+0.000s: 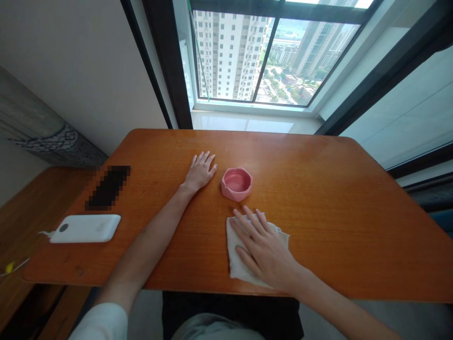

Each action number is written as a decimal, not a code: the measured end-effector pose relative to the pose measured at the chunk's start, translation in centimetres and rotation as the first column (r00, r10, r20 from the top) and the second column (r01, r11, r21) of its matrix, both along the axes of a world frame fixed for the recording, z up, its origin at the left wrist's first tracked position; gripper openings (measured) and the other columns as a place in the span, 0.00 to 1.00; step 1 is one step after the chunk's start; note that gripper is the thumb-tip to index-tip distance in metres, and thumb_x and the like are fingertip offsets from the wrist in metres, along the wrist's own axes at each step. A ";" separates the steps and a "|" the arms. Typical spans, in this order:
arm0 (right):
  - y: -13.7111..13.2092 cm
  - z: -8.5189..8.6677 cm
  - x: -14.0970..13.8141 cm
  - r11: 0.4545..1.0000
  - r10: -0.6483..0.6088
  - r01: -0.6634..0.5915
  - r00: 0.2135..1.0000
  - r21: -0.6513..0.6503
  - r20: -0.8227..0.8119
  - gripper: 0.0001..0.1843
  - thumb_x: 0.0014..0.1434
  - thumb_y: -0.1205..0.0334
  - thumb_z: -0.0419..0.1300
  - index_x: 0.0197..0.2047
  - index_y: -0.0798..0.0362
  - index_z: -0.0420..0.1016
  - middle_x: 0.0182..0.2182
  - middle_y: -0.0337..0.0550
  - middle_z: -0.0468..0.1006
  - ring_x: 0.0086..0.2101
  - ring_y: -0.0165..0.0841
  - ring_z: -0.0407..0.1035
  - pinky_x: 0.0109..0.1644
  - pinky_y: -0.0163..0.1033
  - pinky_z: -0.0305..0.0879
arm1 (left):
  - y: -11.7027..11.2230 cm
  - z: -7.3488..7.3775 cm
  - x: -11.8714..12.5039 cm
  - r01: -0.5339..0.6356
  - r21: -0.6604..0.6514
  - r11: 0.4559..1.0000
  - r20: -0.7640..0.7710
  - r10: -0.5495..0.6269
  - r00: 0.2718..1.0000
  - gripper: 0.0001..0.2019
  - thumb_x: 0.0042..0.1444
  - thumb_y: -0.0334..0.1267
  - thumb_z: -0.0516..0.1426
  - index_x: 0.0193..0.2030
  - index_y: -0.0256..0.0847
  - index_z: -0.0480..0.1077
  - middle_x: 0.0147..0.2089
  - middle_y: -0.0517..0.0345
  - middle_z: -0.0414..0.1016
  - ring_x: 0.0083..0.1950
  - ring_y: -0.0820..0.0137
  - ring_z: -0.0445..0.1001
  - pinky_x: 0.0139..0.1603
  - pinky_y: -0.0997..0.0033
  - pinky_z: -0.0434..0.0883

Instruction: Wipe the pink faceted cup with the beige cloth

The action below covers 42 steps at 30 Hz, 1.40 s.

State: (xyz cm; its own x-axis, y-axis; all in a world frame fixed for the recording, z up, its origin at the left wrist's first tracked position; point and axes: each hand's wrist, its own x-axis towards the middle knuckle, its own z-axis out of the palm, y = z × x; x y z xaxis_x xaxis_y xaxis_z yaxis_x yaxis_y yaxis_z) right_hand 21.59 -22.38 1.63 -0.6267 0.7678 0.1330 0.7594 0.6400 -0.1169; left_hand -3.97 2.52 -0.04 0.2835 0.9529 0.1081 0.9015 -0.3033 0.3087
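Though palm-down, right hand (266, 252) aslant.

A thin off-white cloth (235, 255) lies flat on the wooden table (339, 203), just inside the table's near edge and about midway along it. It is roughly rectangular, its upper right edge a little uneven and rumpled, its middle hidden from view. The table's top is orange-brown with fine grain, rounded corners and a soft sheen towards its far edge.
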 end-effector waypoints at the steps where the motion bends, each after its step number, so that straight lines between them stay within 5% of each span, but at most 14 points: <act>1: 0.0 0.3 -1.2 0.998 0.062 -0.062 0.998 -0.015 -0.010 0.36 0.82 0.51 0.52 0.86 0.52 0.57 0.87 0.46 0.51 0.85 0.58 0.47 0.84 0.76 0.56 | 0.0 0.0 0.0 0.000 0.001 1.000 0.000 0.000 1.000 0.32 0.79 0.49 0.48 0.84 0.37 0.63 0.89 0.45 0.56 0.91 0.50 0.53 0.93 0.41 0.49; 10: 4.6 0.9 -5.4 0.973 0.217 -0.221 0.974 -0.061 -0.061 0.34 0.83 0.51 0.48 0.84 0.58 0.61 0.87 0.46 0.52 0.84 0.58 0.47 0.84 0.71 0.59 | 0.0 -0.3 0.0 -0.001 0.017 1.000 -0.002 0.001 1.000 0.32 0.79 0.48 0.48 0.83 0.38 0.64 0.89 0.45 0.57 0.91 0.50 0.54 0.93 0.42 0.50; 17: 8.3 2.3 -2.6 0.923 0.319 -0.214 0.892 0.321 -0.321 0.25 0.77 0.64 0.56 0.72 0.51 0.78 0.69 0.52 0.84 0.68 0.48 0.76 0.69 0.58 0.78 | 0.1 -0.3 -0.1 -0.001 0.009 1.000 -0.005 0.001 1.000 0.32 0.80 0.49 0.48 0.84 0.38 0.63 0.89 0.46 0.56 0.91 0.50 0.53 0.93 0.43 0.49; 19: 11.7 2.9 0.3 0.942 0.155 -0.018 0.908 0.334 -0.389 0.24 0.78 0.64 0.54 0.70 0.49 0.80 0.67 0.52 0.85 0.64 0.46 0.79 0.70 0.58 0.77 | 0.1 -0.3 -0.1 -0.001 0.005 1.000 -0.005 0.001 1.000 0.32 0.80 0.49 0.47 0.84 0.38 0.63 0.89 0.46 0.56 0.91 0.51 0.53 0.93 0.43 0.48; 21: 15.5 2.8 3.6 0.931 -0.154 0.263 0.911 0.253 -0.381 0.25 0.80 0.59 0.50 0.69 0.53 0.82 0.67 0.58 0.84 0.66 0.50 0.77 0.74 0.61 0.73 | 0.1 -0.2 -0.1 -0.001 0.001 1.000 -0.006 0.001 1.000 0.32 0.80 0.49 0.47 0.84 0.38 0.63 0.89 0.46 0.56 0.91 0.51 0.53 0.93 0.43 0.48; 23: 18.8 2.0 6.7 0.851 -0.442 0.501 0.846 0.160 -0.299 0.30 0.80 0.56 0.47 0.74 0.60 0.76 0.75 0.65 0.76 0.75 0.57 0.67 0.80 0.70 0.64 | 0.0 0.0 0.0 -0.003 -0.003 1.000 -0.009 0.003 1.000 0.32 0.80 0.49 0.47 0.84 0.38 0.63 0.89 0.46 0.56 0.91 0.51 0.53 0.93 0.43 0.48; 26: 21.6 0.2 9.8 0.712 -0.702 0.701 0.706 -0.049 -0.093 0.38 0.81 0.48 0.43 0.84 0.60 0.62 0.85 0.61 0.57 0.84 0.63 0.48 0.83 0.84 0.45 | -0.1 0.1 0.0 -0.006 -0.005 1.000 -0.012 0.006 1.000 0.32 0.80 0.49 0.47 0.84 0.39 0.63 0.89 0.47 0.56 0.92 0.52 0.53 0.93 0.44 0.48; 30: 22.2 -1.2 10.7 0.689 -0.719 0.711 0.695 -0.137 -0.011 0.41 0.81 0.44 0.38 0.87 0.55 0.53 0.88 0.52 0.49 0.86 0.56 0.43 0.84 0.84 0.34 | -0.1 0.0 -0.1 -0.002 0.002 1.000 -0.005 0.002 1.000 0.32 0.80 0.49 0.48 0.83 0.39 0.64 0.89 0.46 0.57 0.91 0.51 0.53 0.93 0.43 0.48; 42: 22.0 -1.4 10.9 0.700 -0.713 0.706 0.701 -0.108 -0.034 0.39 0.82 0.43 0.40 0.86 0.53 0.58 0.87 0.54 0.53 0.85 0.55 0.46 0.85 0.83 0.37 | -0.2 0.4 0.0 -0.007 -0.017 1.000 -0.010 0.007 1.000 0.32 0.79 0.48 0.48 0.84 0.38 0.63 0.89 0.46 0.56 0.92 0.51 0.53 0.94 0.44 0.47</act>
